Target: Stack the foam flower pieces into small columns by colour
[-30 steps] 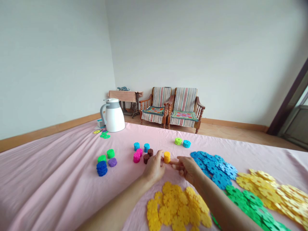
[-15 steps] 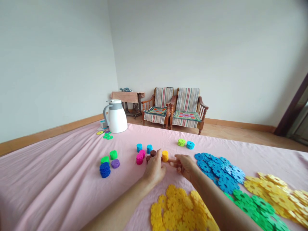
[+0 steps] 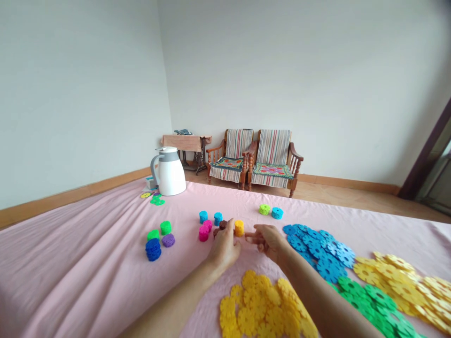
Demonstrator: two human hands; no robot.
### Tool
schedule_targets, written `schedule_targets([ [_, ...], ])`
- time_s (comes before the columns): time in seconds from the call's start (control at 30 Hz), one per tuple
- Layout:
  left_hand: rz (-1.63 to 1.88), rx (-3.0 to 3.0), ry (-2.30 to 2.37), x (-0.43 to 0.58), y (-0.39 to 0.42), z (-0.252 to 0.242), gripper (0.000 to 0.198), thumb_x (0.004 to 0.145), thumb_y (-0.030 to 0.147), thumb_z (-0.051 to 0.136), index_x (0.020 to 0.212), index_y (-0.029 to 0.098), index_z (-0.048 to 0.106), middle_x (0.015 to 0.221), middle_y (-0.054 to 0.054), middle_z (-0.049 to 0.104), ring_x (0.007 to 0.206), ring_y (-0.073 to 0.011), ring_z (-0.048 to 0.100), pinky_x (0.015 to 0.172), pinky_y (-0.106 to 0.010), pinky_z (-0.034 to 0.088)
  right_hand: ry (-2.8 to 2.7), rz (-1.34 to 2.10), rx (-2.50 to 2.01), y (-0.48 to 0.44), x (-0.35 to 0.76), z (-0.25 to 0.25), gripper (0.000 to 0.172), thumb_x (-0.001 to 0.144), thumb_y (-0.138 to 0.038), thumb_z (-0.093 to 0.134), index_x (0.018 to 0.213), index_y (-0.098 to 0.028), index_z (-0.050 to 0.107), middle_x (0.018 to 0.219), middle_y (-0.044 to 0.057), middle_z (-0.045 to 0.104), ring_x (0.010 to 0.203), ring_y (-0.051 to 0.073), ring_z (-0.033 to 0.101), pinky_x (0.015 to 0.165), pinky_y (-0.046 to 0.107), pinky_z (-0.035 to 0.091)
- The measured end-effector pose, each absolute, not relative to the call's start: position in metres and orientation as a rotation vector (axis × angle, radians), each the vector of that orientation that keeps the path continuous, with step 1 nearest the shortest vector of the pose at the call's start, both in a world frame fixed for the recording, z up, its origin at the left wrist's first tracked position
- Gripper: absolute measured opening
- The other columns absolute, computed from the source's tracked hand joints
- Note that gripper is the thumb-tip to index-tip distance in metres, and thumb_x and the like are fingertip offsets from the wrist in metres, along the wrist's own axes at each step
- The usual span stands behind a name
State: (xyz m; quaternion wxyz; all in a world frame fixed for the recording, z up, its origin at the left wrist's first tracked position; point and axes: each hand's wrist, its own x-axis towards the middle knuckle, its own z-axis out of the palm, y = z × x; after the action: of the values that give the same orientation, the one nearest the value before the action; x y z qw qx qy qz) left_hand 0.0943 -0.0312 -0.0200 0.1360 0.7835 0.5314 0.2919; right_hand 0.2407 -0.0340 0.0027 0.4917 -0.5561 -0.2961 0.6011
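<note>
A short stack of yellow-orange flower-shaped discs (image 3: pixel 239 228) stands upright on the pink cloth between my two hands. My left hand (image 3: pixel 224 248) is at its left side, fingers stretched forward and thumb apart. On the right, my right hand (image 3: pixel 268 240) points its fingers toward the stack, with a small gap between; it holds nothing. Dark brown stacks (image 3: pixel 223 225) are partly hidden behind my left hand. Magenta stacks (image 3: pixel 203 233) and light blue stacks (image 3: pixel 217 218) stand just beyond them. Nearer to me lies a loose heap of yellow discs (image 3: pixel 262 305), partly covered by my right forearm.
Heaps of blue discs (image 3: pixel 319 249), green discs (image 3: pixel 373 300) and pale yellow discs (image 3: pixel 398 277) spread on the right. Dark blue stacks (image 3: pixel 153 249) and a purple stack (image 3: pixel 168 240) stand left. A white jug (image 3: pixel 171 173) is at the back left; a lime stack (image 3: pixel 264 209) stands farther back.
The whole view has shifted slightly. My hands stay on either side of the yellow-orange stack, with hardly any movement, and the stacks and heaps keep their places.
</note>
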Motion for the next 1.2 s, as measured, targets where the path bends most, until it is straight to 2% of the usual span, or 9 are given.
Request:
schedule_targets([
  [0.2, 0.803, 2.36, 1.527, 0.09, -0.038, -0.009, 0.058, 0.07, 0.004, 0.049, 0.125, 0.017, 0.036, 0.105, -0.009, 0.061, 0.098, -0.0205, 0.057, 0.084, -0.03, 0.041, -0.896, 1.304, -1.401, -0.075, 0.274, 0.017, 0.037, 0.067, -0.01, 0.052, 0.104, -0.014, 0.047, 0.103, 0.016, 0.065, 0.053, 0.016, 0.067, 0.028, 0.015, 0.029],
  [0.3, 0.709, 2.464, 1.473, 0.084, -0.049, 0.005, 0.047, 0.069, 0.006, 0.051, 0.114, 0.019, 0.048, 0.108, -0.008, 0.059, 0.102, -0.0212, 0.053, 0.087, -0.03, 0.038, -0.996, 1.218, -1.454, -0.098, 0.293, 0.017, 0.034, 0.067, -0.013, 0.054, 0.1, -0.014, 0.049, 0.102, 0.015, 0.065, 0.05, 0.016, 0.066, 0.025, 0.015, 0.03],
  [0.47, 0.459, 2.484, 1.184, 0.065, -0.075, 0.022, 0.021, 0.071, 0.018, 0.056, 0.092, 0.019, 0.06, 0.092, -0.003, 0.06, 0.083, -0.0176, 0.057, 0.077, -0.026, 0.042, -1.193, 1.136, -1.482, -0.122, 0.313, 0.013, 0.031, 0.068, -0.023, 0.055, 0.097, -0.016, 0.051, 0.09, 0.01, 0.066, 0.05, 0.018, 0.066, 0.025, 0.018, 0.034],
  [0.53, 0.409, 2.428, 1.118, 0.056, -0.089, 0.027, 0.028, 0.071, 0.028, 0.061, 0.098, 0.021, 0.06, 0.095, -0.003, 0.06, 0.084, -0.0174, 0.056, 0.077, -0.026, 0.043, -1.23, 1.057, -1.466, -0.126, 0.316, 0.008, 0.031, 0.069, -0.028, 0.055, 0.097, -0.017, 0.051, 0.084, 0.007, 0.066, 0.049, 0.017, 0.065, 0.025, 0.018, 0.034],
  [0.6, 0.388, 2.421, 1.041, 0.047, -0.105, 0.032, 0.046, 0.066, 0.034, 0.068, 0.109, 0.025, 0.057, 0.106, -0.003, 0.057, 0.1, -0.0204, 0.051, 0.088, -0.029, 0.039, -1.254, 0.901, -1.463, -0.128, 0.317, 0.003, 0.029, 0.072, -0.032, 0.051, 0.097, -0.018, 0.052, 0.081, 0.005, 0.066, 0.048, 0.016, 0.064, 0.027, 0.018, 0.034],
  [0.77, 0.322, 2.402, 0.928, 0.04, -0.136, 0.029, 0.068, 0.062, 0.041, 0.072, 0.124, 0.032, 0.047, 0.12, -0.003, 0.05, 0.112, -0.0235, 0.043, 0.098, -0.034, 0.032, -1.345, 0.578, -1.52, -0.131, 0.322, -0.01, 0.024, 0.078, -0.034, 0.045, 0.093, -0.019, 0.055, 0.079, 0.002, 0.066, 0.047, 0.011, 0.061, 0.043, 0.02, 0.043],
  [0.87, 0.365, 2.374, 0.976, 0.043, -0.14, 0.017, 0.059, 0.067, 0.039, 0.07, 0.122, 0.031, 0.049, 0.119, -0.003, 0.049, 0.113, -0.0222, 0.041, 0.099, -0.033, 0.032, -1.379, 0.529, -1.557, -0.133, 0.327, -0.011, 0.025, 0.08, -0.035, 0.042, 0.094, -0.02, 0.055, 0.082, 0.002, 0.066, 0.049, 0.012, 0.062, 0.045, 0.021, 0.044],
  [1.0, 0.451, 2.345, 1.003, 0.055, -0.131, 0.005, 0.039, 0.073, 0.026, 0.063, 0.112, 0.027, 0.056, 0.11, -0.003, 0.052, 0.106, -0.0192, 0.046, 0.095, -0.03, 0.036, -1.386, 0.485, -1.58, -0.135, 0.331, -0.012, 0.025, 0.08, -0.035, 0.042, 0.094, -0.021, 0.056, 0.081, 0.002, 0.067, 0.048, 0.013, 0.061, 0.048, 0.023, 0.044],
  [1.2, 0.515, 2.381, 0.974, 0.078, -0.112, 0.004, 0.037, 0.071, 0.009, 0.054, 0.105, 0.024, 0.061, 0.104, -0.003, 0.058, 0.102, -0.018, 0.051, 0.093, -0.029, 0.038, -1.473, 0.419, -1.62, -0.135, 0.334, -0.019, 0.022, 0.081, -0.034, 0.041, 0.092, -0.023, 0.057, 0.079, 0.001, 0.069, 0.053, 0.015, 0.061, 0.054, 0.025, 0.043],
])
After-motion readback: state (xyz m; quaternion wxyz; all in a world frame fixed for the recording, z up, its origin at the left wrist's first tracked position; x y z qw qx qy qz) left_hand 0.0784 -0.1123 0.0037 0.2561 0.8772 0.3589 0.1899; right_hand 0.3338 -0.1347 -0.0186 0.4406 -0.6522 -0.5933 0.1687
